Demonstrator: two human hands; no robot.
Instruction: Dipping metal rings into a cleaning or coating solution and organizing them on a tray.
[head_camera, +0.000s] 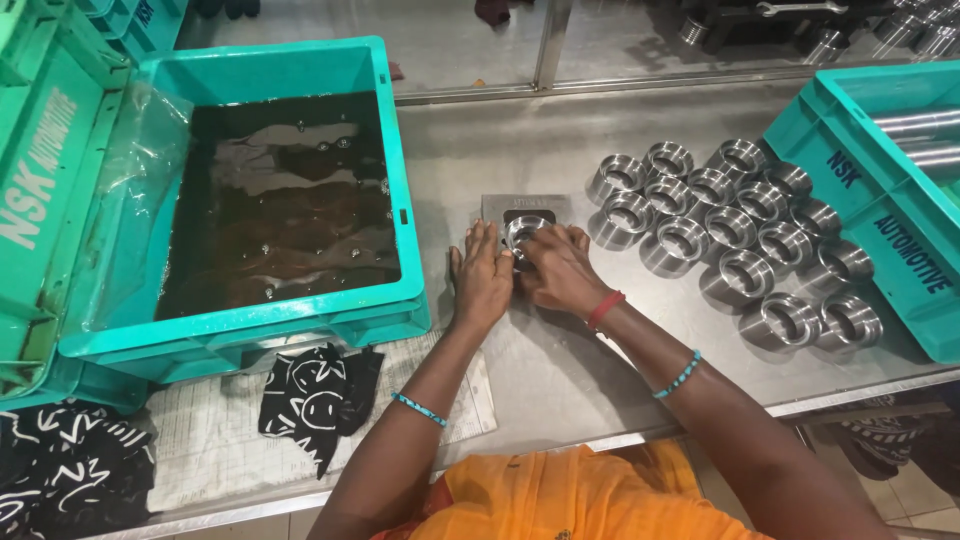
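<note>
Here, in the head view, both hands meet over one shiny metal ring (524, 232) that sits on a small grey metal plate (500, 204) in the middle of the steel worktable (560, 370). The left hand (482, 275) lies with its fingers stretched flat beside and partly over the ring, touching it on its near-left side. The right hand (558, 268) curls around the ring from the right, fingers wrapped on its rim; it looks closed on the part, though the fingertips are hidden, so how firmly it grips I cannot tell for sure.

The ring looks like machined steel: stiff, probably heavy for its size, and smooth enough to be slippery, more so if it is oily. The outer wall is the sound place to take it, thumb against fingers across the width, or by hooking a finger into the bore.

To the right, just apart from the hands, a cluster of finished rings (735, 235) like it stands in rough rows on the table, touching one another. Beyond them a teal crate (880, 230) holds long metal bars. To the left a second teal crate (395, 190), lined with clear plastic, is filled with a dark liquid. A black patterned cloth (315, 395) lies on a sheet of paper at the table's near edge.
</note>
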